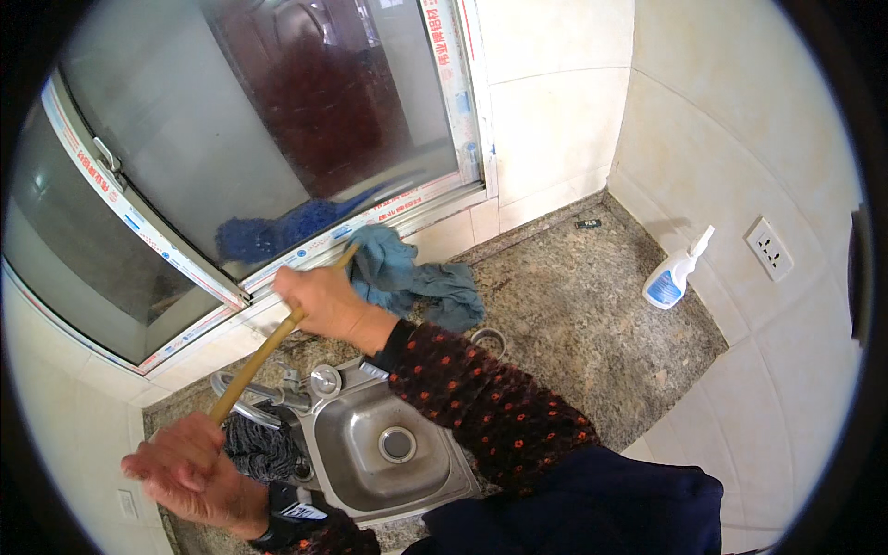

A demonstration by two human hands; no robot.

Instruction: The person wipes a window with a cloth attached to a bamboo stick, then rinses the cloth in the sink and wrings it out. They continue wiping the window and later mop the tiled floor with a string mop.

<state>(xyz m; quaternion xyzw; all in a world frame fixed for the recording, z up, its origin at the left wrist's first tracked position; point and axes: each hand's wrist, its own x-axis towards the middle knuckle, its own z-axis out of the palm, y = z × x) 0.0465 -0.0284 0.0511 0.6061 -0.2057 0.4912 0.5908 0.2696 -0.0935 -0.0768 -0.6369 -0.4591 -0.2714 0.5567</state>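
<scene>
A slim bamboo-like stick (260, 357) slants up over the sink and towards the window, held by both my hands. My left hand (198, 475) is closed around its lower end. Farther up, my right hand (329, 305) grips it near the window frame. The stick's far end meets a crumpled blue-grey cloth (388, 267), which lies against the sill and spreads onto the counter; how they are joined is hidden. In the window glass (187, 139), a dark blue fuzzy shape (284, 225) shows; I cannot tell whether it is a reflection.
A steel sink (385, 479) with a curved faucet (253, 402) lies under my arms. Grey mop strands (258, 440) fill its left side. The granite counter (555, 305) bears a metal ring (490, 342) and a white spray bottle (673, 277) by the tiled wall.
</scene>
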